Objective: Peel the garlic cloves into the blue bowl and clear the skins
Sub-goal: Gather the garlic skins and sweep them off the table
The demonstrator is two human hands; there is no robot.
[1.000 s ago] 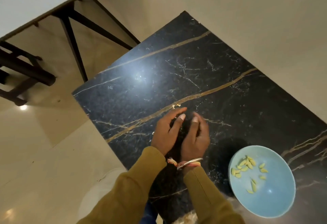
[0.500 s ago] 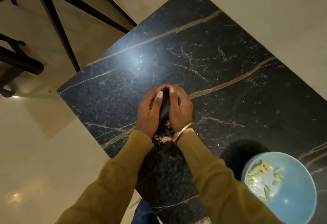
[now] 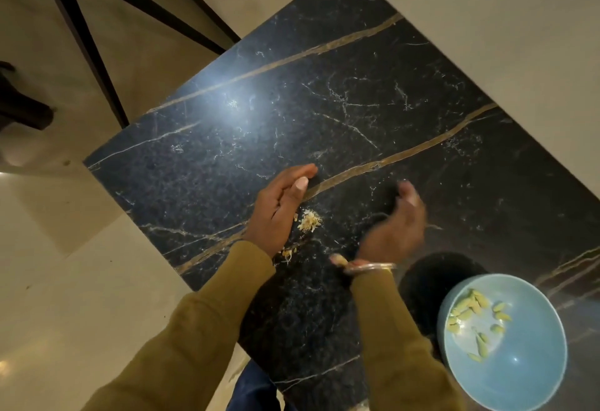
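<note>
Black stone table (image 3: 357, 112) holds a small heap of garlic skins (image 3: 310, 220) between two hands set apart, likely to sweep it up. Left hand (image 3: 279, 209) stands on edge, fingers straight. Right hand (image 3: 393, 225) is blurry and bent (I cannot tell if it holds anything). Peeled cloves (image 3: 470, 310) sit in the blue bowl (image 3: 519, 388), near right, out of the way.

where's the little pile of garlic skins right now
In the head view, the pile of garlic skins lies on the black marble table, just right of the left hand, between it and the right hand.
</note>
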